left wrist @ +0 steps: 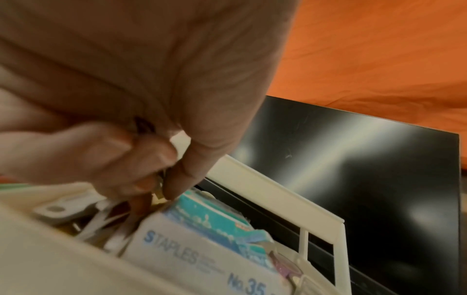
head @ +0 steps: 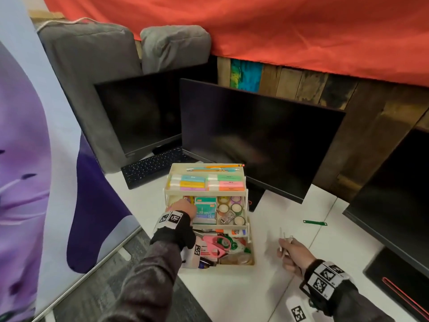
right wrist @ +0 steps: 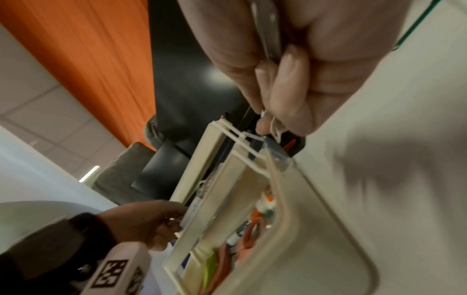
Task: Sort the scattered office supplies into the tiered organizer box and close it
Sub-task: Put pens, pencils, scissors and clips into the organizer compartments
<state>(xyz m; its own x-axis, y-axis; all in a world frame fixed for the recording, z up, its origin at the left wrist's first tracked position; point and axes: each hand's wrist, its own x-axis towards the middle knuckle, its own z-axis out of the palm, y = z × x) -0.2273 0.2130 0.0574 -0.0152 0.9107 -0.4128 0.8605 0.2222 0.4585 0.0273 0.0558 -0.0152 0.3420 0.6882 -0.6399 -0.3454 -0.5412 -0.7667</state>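
Hands first. Left hand down in the middle tier of the organizer box, left compartment, right against the staples box. Fingers curled, thumb and fingertips pinching something small and metallic; too blurred to name. Right hand off the box, hovering over the white table to the box's right, clenched around thin pale strips that stick up out of the fist; exact item unclear.

Box itself: open, three tiers stepped back toward the monitors. Top tier with pencils and sticky-note pads. Middle tier with staples box and tape rolls. Bottom tier with pink scissors and mixed clutter. Green strip lying loose on the table, well right of the box.

View differences:
- Head: only view with full layout, all tiers, both hands, the green strip.
- Left wrist: only view of the pinch itself; label "STAPLES No.35" readable, white clips in the compartment under the fingers.
- Right wrist: a dark slim object pressed in the palm besides the pale strips, hidden in the head view; box seen edge-on from the side, hinge arms near the fingertips, not clearly touching.
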